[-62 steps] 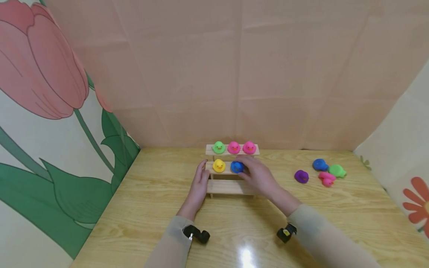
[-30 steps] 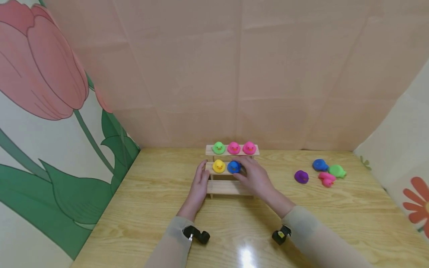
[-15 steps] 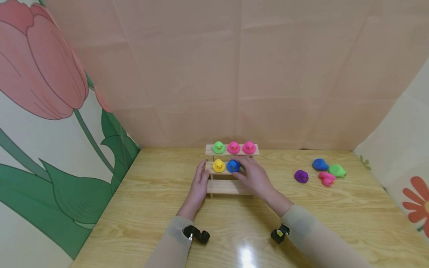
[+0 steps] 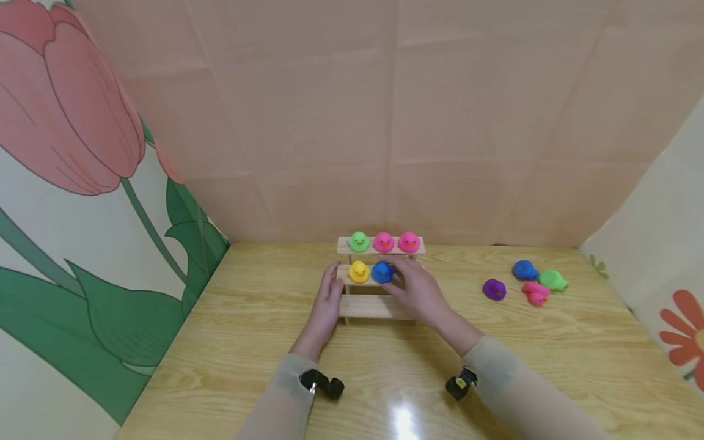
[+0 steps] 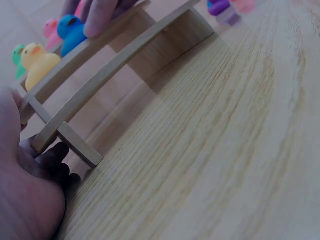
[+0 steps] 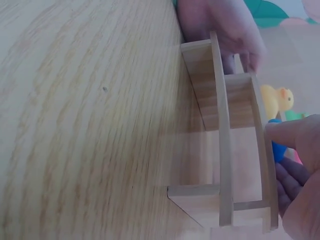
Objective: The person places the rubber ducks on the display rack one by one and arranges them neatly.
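A small three-step wooden rack (image 4: 376, 307) stands on the table. My left hand (image 4: 328, 300) holds its left end; in the left wrist view the fingers (image 5: 60, 160) bend round by the rack's leg. On the middle step a blue rubber duck (image 4: 381, 272) sits upright, pinched between the thumb and fingers of my right hand (image 4: 422, 292). A yellow duck (image 4: 359, 272) stands close to its left, facing front. Along the top step sit a green duck (image 4: 359, 242) and two pink ducks, one central (image 4: 383, 242) and one at right (image 4: 409, 242).
To the right on the table lie a purple duck (image 4: 494, 289), another blue duck (image 4: 525, 270), a green duck (image 4: 553, 280) and a pink duck (image 4: 536, 293), some tipped over. A plain backdrop (image 4: 385, 122) rises behind the table (image 4: 264, 287); printed panels flank it.
The blue duck, in my right hand's grip, has shifted left along the middle step towards the yellow duck and turned to face front. My left hand has stayed put. Little differs over the last half second.
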